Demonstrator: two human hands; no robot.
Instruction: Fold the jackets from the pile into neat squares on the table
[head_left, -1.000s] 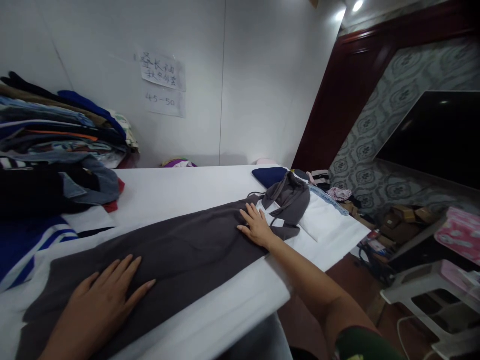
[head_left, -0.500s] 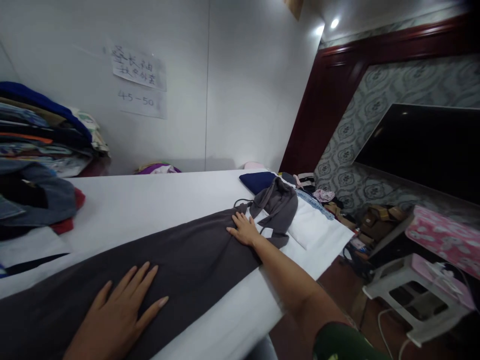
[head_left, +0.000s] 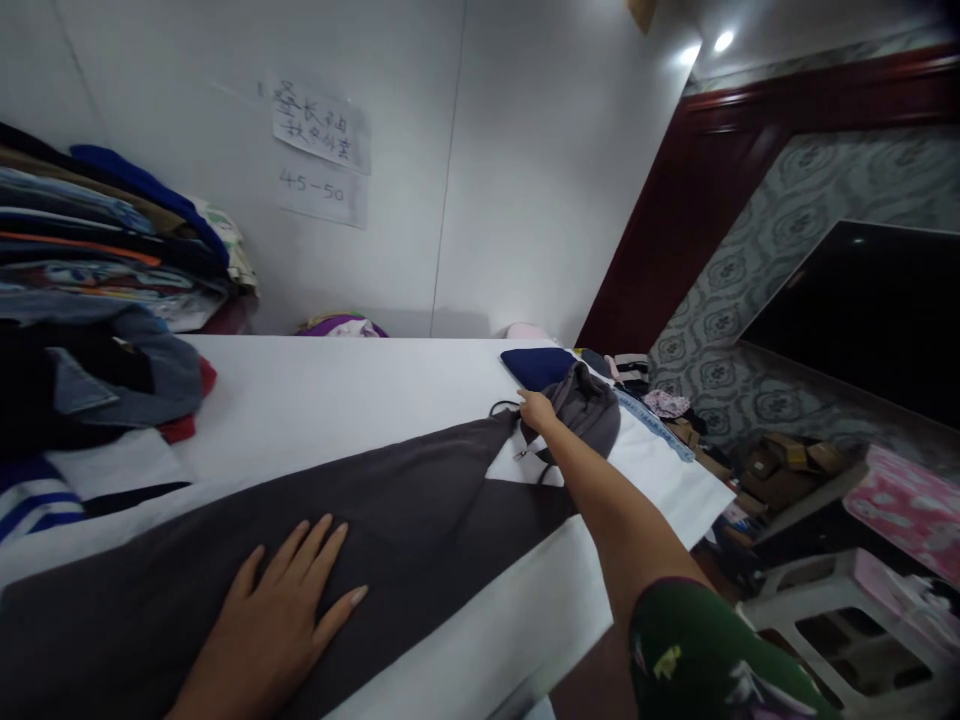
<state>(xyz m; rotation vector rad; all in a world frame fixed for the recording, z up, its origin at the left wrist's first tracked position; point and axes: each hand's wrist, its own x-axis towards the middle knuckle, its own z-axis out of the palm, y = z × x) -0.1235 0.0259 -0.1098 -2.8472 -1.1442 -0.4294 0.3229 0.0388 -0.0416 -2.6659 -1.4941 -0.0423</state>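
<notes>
White tabletop (head_left: pixel 360 390) extends beyond the flat, spread, empty left hand (head_left: pixel 281 600), whose even pressure should steady the dark grey garment (head_left: pixel 420 510) beneath, while the right hand (head_left: pixel 536 411) curls beside the hood (head_left: pixel 592 400), whether pinching cloth I cannot tell.

Short dark green sleeve (head_left: pixel 697 635), yellowish and pale print (head_left: pixel 667 661), possibly floral, bare left hand (head_left: pixel 270 625)
</notes>
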